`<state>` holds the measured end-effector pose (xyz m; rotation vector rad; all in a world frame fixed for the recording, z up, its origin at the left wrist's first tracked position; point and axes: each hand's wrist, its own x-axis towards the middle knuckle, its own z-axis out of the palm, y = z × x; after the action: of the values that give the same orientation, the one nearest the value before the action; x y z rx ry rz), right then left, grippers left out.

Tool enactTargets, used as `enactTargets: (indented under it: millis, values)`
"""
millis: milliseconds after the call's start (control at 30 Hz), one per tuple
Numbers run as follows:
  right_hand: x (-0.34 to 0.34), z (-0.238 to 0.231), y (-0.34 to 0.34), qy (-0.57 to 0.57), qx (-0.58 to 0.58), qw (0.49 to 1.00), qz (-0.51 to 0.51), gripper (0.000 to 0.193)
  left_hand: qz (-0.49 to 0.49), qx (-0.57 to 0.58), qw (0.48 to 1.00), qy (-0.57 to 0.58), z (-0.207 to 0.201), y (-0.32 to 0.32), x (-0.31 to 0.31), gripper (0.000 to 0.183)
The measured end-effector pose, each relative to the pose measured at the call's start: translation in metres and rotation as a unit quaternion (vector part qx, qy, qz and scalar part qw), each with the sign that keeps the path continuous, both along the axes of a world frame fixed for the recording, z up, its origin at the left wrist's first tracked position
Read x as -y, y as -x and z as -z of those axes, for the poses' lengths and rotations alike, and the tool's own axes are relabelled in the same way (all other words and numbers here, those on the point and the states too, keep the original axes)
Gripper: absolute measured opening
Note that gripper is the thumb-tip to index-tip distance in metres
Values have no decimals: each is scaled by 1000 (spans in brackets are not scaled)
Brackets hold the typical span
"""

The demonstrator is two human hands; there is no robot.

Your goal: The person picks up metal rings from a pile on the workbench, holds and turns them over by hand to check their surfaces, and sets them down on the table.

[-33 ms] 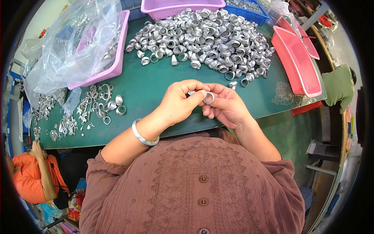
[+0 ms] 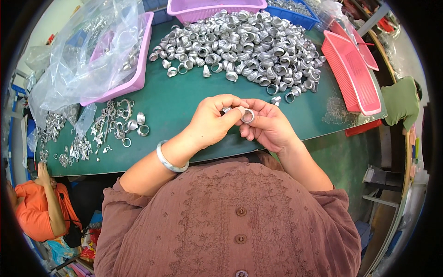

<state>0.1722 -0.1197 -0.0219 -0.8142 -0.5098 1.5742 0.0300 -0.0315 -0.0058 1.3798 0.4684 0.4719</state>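
In front of my body, over the near edge of the green table, my hands meet around a silver ring (image 2: 248,116). My right hand (image 2: 272,124) pinches its band between thumb and fingers, with the round opening facing up. My left hand (image 2: 214,117), a pale bangle (image 2: 169,159) on its wrist, is closed with its thumb tip against the ring. A bit of silver (image 2: 226,110) shows between the left fingers; whether it belongs to the same ring I cannot tell. Beyond my hands lies a large heap of silver rings (image 2: 249,46), with a few loose ones at its near side.
Left on the green table (image 2: 184,87) are small jewellery pieces (image 2: 110,122) and a purple basket (image 2: 143,60) under a clear plastic bag (image 2: 87,55). Pink (image 2: 353,76), purple (image 2: 217,5) and blue baskets (image 2: 295,17) ring the heap. Co-workers sit left (image 2: 39,210) and right (image 2: 402,104).
My hands and the ring have not visibly moved. The hand of the person in orange at the left has shifted slightly.
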Motion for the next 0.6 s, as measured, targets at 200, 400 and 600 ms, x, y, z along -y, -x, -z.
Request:
enactTargets:
  millis: [200,400,600]
  values:
    - [-1,-1,1,6,3,1000,-3,29,1,-14,1000,-10,1,-1,-2,14]
    - [-1,0,1,16,-3,1000,-8,32,-12,-43,999,-18,3,-2,-2,13]
    - [-1,0,1,24,-5,1000,-14,32,-12,-41,999,0,4,-3,-2,13]
